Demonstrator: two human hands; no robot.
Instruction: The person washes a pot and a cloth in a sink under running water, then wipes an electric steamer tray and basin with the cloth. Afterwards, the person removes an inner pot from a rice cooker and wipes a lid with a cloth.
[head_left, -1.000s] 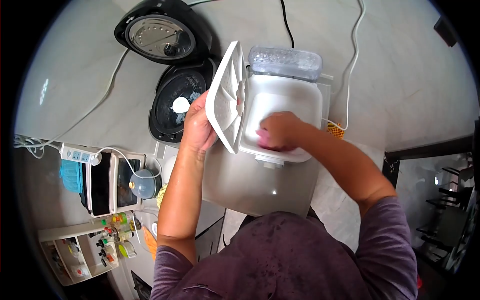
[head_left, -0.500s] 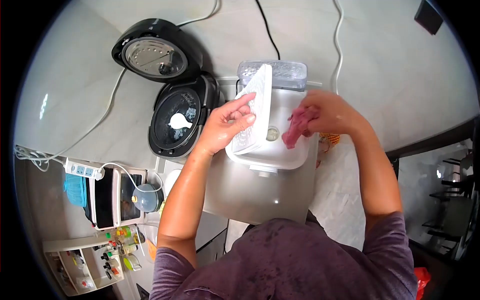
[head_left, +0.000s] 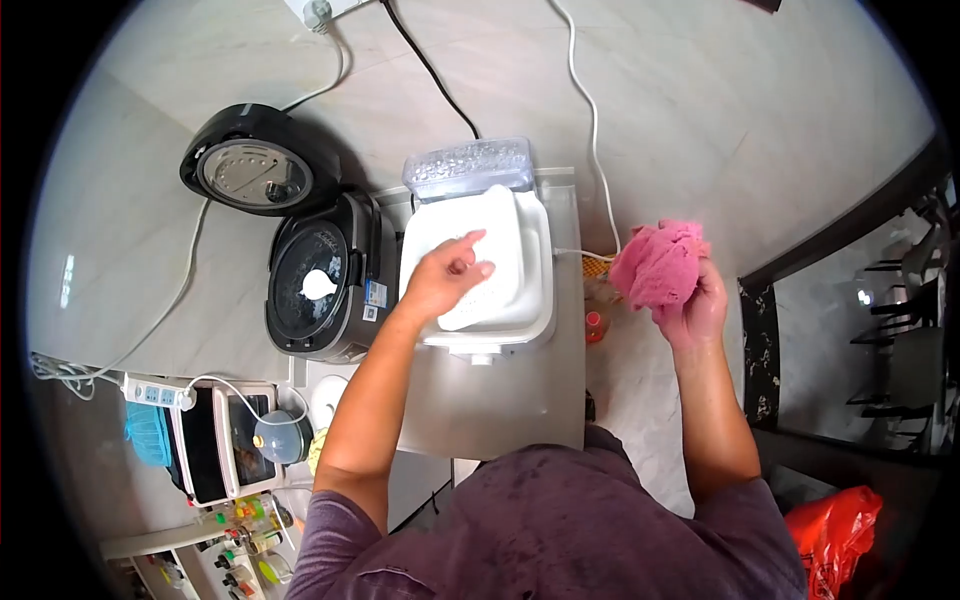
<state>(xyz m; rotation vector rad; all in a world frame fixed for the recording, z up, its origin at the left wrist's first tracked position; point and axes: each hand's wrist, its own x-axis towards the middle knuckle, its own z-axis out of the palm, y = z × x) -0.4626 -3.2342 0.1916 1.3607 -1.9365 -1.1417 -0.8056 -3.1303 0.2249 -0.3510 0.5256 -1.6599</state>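
My left hand (head_left: 447, 278) grips a white perforated tray (head_left: 500, 255), with thumb and index finger on its near face; the other fingers are curled. The tray is tilted over a white basin-shaped appliance (head_left: 546, 300) and covers most of its inside. Behind it stands a clear plastic container (head_left: 470, 168) beaded with drops. Off to the right, past the counter edge, my right hand (head_left: 700, 310) is closed around a bunched pink cloth (head_left: 660, 262). This cloth is apart from the tray and the appliance.
Left of the appliance stands a black rice cooker (head_left: 318, 320) with its lid (head_left: 262, 165) raised and a white scoop (head_left: 319, 285) on top. A power strip (head_left: 158, 392) and several bottles are at lower left. A red bag (head_left: 835, 530) is at lower right.
My right hand has carried the pink cloth out of the basin to the right, where it is bunched up. The tray has gone from nearly upright to lying flatter over the basin. The view has shifted.
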